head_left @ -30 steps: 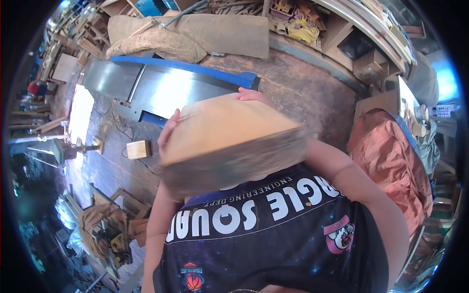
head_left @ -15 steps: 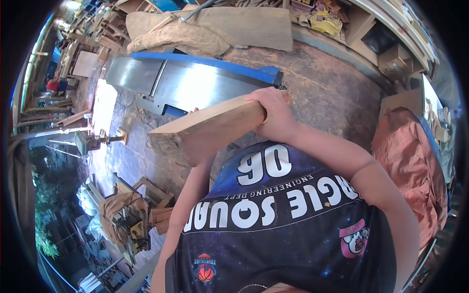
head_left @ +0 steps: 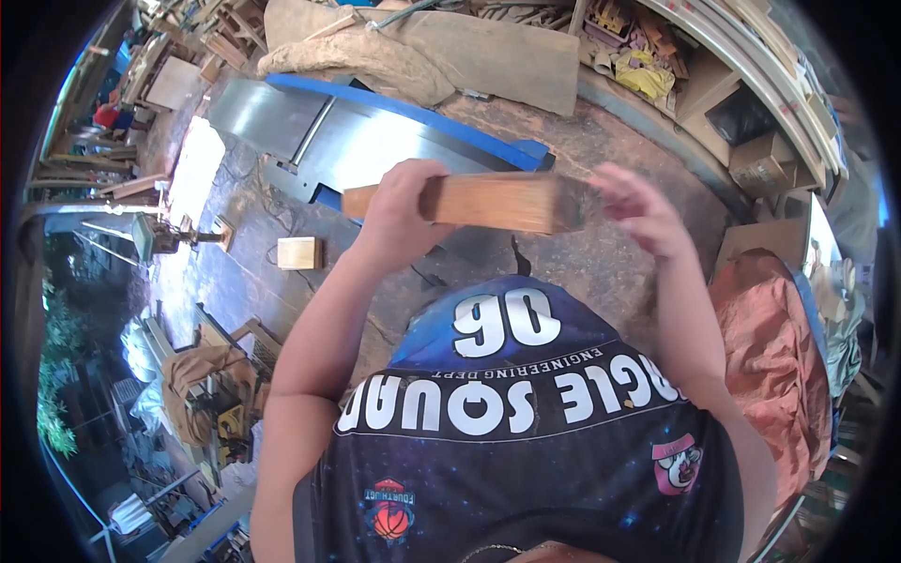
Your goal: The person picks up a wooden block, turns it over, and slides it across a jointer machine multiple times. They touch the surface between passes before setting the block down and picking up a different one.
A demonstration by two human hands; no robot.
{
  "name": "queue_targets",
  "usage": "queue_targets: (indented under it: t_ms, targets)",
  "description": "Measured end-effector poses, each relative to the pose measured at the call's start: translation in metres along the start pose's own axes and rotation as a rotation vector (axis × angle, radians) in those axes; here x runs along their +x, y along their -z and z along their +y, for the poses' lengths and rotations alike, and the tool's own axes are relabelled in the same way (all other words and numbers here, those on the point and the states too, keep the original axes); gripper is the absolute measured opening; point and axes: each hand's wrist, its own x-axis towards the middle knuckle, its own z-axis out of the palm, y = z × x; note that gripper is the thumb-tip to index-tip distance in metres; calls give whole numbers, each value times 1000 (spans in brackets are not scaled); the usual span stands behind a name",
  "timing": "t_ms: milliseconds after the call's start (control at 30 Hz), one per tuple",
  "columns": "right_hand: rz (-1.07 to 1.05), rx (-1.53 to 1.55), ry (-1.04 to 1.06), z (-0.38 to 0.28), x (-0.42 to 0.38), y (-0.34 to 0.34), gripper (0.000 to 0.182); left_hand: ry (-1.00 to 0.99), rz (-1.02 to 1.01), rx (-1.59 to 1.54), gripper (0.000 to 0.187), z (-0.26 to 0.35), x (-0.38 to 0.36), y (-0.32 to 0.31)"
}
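A thick wooden board [head_left: 497, 201] is held up in front of my chest, roughly level across the view, with its right end blurred. My left hand [head_left: 402, 214] is wrapped round its left part. To the right of the board's other end is my right hand [head_left: 640, 212], apart from the wood, its fingers spread and nothing in them. Behind the board lies a blue-edged machine [head_left: 375, 141] with a shiny metal top, partly covered by the board and my left hand.
A small wooden block [head_left: 300, 253] sits on the floor left of my left forearm. Beyond the machine lies a large wooden slab [head_left: 507, 56]. An orange cloth [head_left: 774, 347] covers something at the right. Shelves with a cardboard box [head_left: 762, 164] stand at the upper right.
The board has turned from a slant to nearly level and moved right. My right hand has let go of it and moved right. My left hand now shows around its left part.
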Motion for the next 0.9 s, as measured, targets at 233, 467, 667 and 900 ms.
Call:
queue_targets:
  t_ms: [233,467,667,900]
  targets:
    - [77,-1021,52,-43,-1,-86,99,-303,-350,345,55,-43,52,-50]
    - [184,-1465,-226,23,90,-117,99,-297,35,363,60,-94,57,-113]
    - [4,-1525,-217,11,87,-101,97,398,-42,-273,79,-85,-119,-125]
    - [57,-1674,-348,16,106,-118,94,1340,-593,-447,73,-145,-382,-136]
